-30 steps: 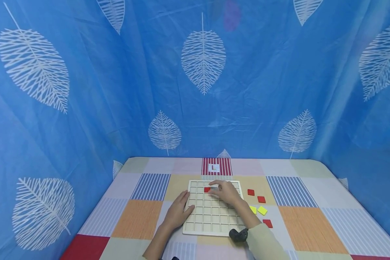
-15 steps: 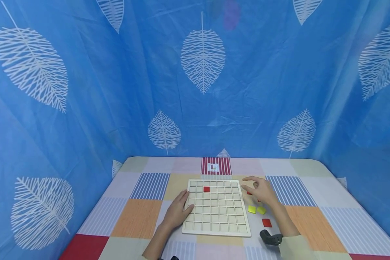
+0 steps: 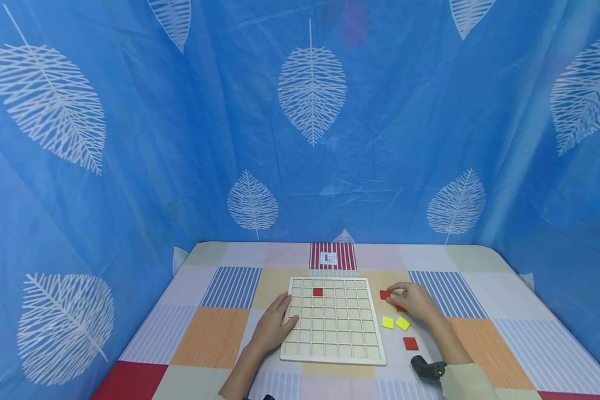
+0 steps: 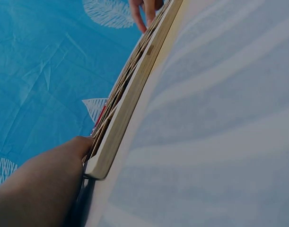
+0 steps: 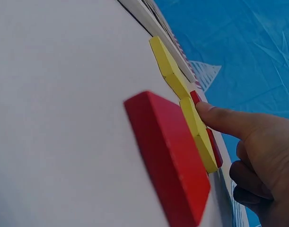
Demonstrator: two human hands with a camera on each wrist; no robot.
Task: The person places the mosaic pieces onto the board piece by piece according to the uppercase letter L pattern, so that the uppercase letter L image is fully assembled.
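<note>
A pale square board (image 3: 332,355) with a raised grid lies on the table, one red square tile (image 3: 318,292) set in an upper cell. My left hand (image 3: 272,326) rests along its left edge, fingers fairly straight and thumb over the rim. In the left wrist view that hand (image 4: 45,177) lies against the board's edge (image 4: 130,101). Right of the board, thumb and index finger of my right hand (image 3: 414,301) pinch another red tile (image 3: 384,295). The right wrist view has the thumb (image 5: 224,118) touching it, the index finger hidden behind. Under the right hand a further red tile (image 3: 399,309) partly shows.
Two yellow tiles (image 3: 388,322) and a nearer red tile (image 3: 410,344) lie right of the board. A small printed grid card (image 3: 328,258) is at the table's back. Blue leaf-patterned cloth (image 3: 380,139) walls the back and sides of the patchwork-covered table.
My right hand has moved from the upper part of the board rightward to the loose red tiles, and its fingers have come onto one. My left hand stays on the board's edge.
</note>
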